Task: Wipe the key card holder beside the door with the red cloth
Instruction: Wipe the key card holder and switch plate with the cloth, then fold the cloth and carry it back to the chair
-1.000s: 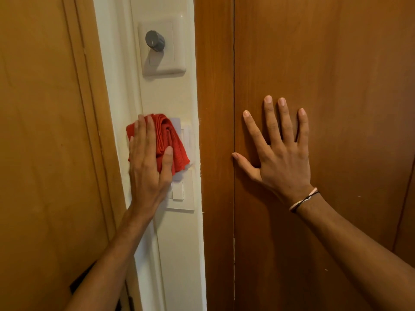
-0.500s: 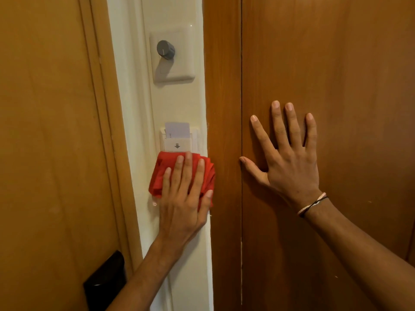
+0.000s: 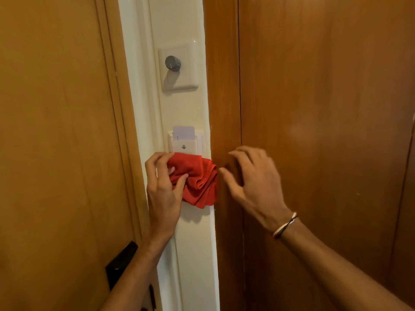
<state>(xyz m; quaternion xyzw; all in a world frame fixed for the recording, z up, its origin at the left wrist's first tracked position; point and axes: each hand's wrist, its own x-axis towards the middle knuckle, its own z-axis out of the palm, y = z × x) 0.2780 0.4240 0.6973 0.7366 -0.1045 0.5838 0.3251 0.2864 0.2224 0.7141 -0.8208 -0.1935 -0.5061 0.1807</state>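
Observation:
The white key card holder (image 3: 184,144) is fixed to the cream wall strip between two wooden surfaces, with a pale card (image 3: 183,132) standing in its slot and a grey arrow printed below. Its lower part is hidden by the bunched red cloth (image 3: 197,179). My left hand (image 3: 162,187) grips the cloth from the left, fingers curled into its folds, just under the holder. My right hand (image 3: 251,179) hovers blurred right of the cloth, fingers apart and bent, thumb close to the cloth's right edge. A cord bracelet sits on that wrist.
Above the holder is a white wall plate with a grey round knob (image 3: 173,63). The light wooden door (image 3: 56,153) is at the left, with a black lock plate (image 3: 121,263) low down. A darker wooden panel (image 3: 325,131) fills the right.
My left hand went from pressing the cloth flat to clutching it bunched. My right hand has left the wooden panel and moved left toward the cloth.

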